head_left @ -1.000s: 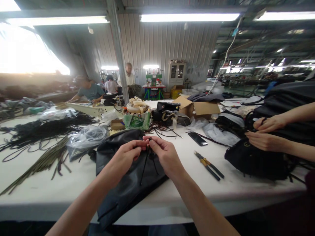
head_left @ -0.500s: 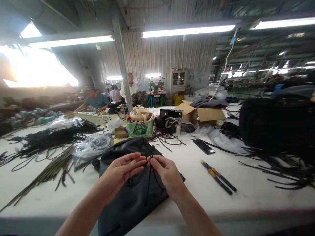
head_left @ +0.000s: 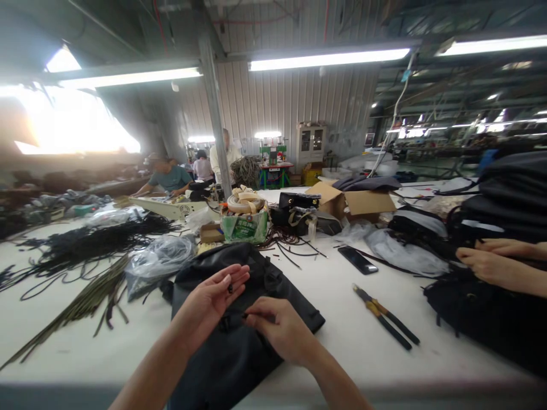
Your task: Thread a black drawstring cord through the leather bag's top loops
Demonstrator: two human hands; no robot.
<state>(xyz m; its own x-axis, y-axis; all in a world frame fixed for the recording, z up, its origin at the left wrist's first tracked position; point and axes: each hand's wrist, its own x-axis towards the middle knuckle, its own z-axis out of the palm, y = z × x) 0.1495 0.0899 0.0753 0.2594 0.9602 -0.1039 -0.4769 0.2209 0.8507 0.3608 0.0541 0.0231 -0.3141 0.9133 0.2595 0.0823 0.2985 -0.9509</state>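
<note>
A black bag (head_left: 256, 336) lies flat on the white table beneath both hands. My left hand (head_left: 213, 299) is over its upper part, palm turned up and fingers stretched out. A small dark piece (head_left: 230, 288) shows against those fingers; its kind is too small to tell. Lower and to the right, my right hand (head_left: 280, 330) is closed in a pinch on a small black piece (head_left: 245, 316), mostly hidden by the fingertips. The two hands are apart. A black buckle-like part (head_left: 224, 323) shows on the bag between them.
Pliers (head_left: 384, 316) and a phone (head_left: 358, 259) lie at right. A co-worker's hands (head_left: 496, 262) work over black bags (head_left: 482, 313) at far right. Black cords (head_left: 98, 239), olive cords (head_left: 81, 302) and a plastic bag (head_left: 160, 259) lie left. A green-labelled tub (head_left: 244, 226) stands behind.
My right hand has moved down and away from my left; the hanging black cord no longer shows at its fingers. At far right, a co-worker's hands have appeared and the black bags have shifted.
</note>
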